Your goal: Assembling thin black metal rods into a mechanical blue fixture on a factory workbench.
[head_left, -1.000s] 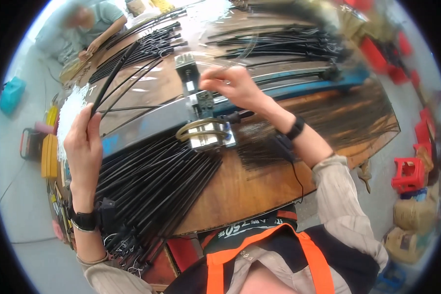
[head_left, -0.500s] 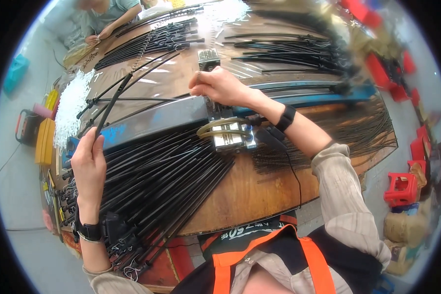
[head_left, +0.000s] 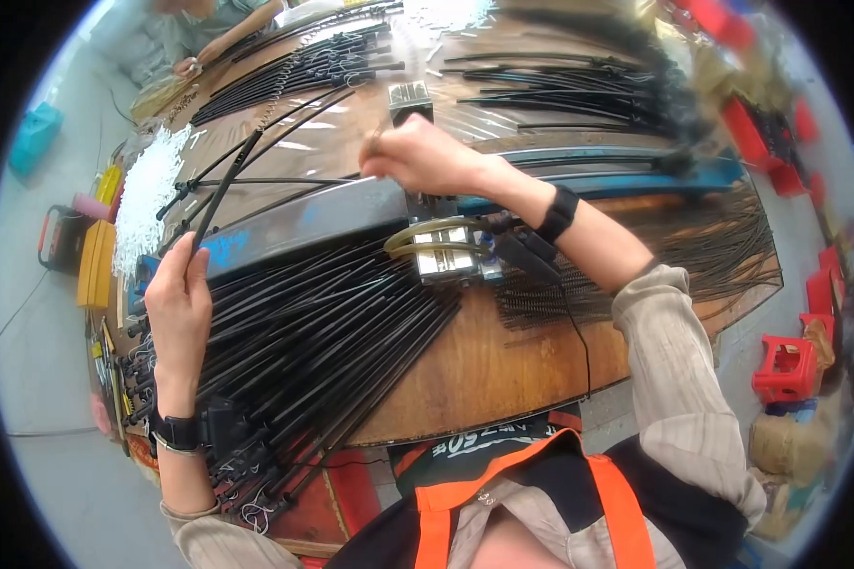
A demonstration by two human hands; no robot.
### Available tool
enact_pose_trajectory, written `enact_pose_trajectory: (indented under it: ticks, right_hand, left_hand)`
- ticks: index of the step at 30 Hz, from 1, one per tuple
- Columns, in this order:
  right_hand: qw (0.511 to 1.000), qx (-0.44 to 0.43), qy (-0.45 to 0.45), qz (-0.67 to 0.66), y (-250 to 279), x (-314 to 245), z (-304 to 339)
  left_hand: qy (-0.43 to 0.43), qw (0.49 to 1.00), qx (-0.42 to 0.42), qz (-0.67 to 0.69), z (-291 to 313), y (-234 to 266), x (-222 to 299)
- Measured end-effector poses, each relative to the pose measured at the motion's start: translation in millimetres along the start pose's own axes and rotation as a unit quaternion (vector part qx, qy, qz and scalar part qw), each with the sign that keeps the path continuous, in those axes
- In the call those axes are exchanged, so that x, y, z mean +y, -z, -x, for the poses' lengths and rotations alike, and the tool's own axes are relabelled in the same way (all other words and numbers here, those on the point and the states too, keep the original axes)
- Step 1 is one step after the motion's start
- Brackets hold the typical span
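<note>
I hold the black tube (head_left: 225, 188) slanting over the worktop (head_left: 531, 379) in the left hand (head_left: 177, 308), probably to leave its far end free, where a coil spring (head_left: 277, 90) shows. The right hand (head_left: 419, 157) is pinched narrow, its content I cannot tell; since one second ago, it has moved leftwards, covering the middle of the metal fixture (head_left: 443, 262).

The right hand (head_left: 417, 154), its fingertips (head_left: 370, 165) blurred, hides part of the metal device (head_left: 442, 264); the upper edge cuts off a co-worker (head_left: 240, 33).
</note>
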State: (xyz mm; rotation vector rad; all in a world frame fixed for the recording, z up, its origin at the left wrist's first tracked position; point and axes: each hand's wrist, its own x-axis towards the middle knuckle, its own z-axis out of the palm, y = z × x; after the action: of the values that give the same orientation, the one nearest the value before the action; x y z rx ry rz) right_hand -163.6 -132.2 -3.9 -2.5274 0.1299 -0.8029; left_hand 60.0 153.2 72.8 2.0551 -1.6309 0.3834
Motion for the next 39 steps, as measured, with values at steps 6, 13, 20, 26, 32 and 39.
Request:
enact_pose_trajectory:
  ticks: [6, 13, 20, 26, 32, 39]
  right_hand:
    - [0.993, 0.103, 0.045, -0.03, 18, -2, 11]
    - [0.998, -0.03, -0.022, -0.04, -1, -8, -7]
    - [0.981, -0.058, -0.142, 0.122, -2, 14, 7]
    - [0.92, 0.055, -0.015, 0.388, 120, 60, 160]
    - [0.906, 0.101, -0.088, 0.403, 186, 61, 219]
    - [0.907, 0.091, -0.159, 0.379, 177, 88, 247]
  left_hand:
    - [0.029, 0.999, -0.022, -0.005, 5, 2, -7]
    - [0.008, 1.0, -0.007, 0.003, 3, 0, -1]
    - [0.06, 0.997, -0.025, -0.04, 3, 11, -19]
    - [-0.035, 0.994, -0.098, -0.016, -3, -19, -45]
    - [-0.223, 0.965, -0.106, 0.092, -59, -115, 37]
    - [-0.154, 0.975, -0.133, 0.091, -71, -148, 57]
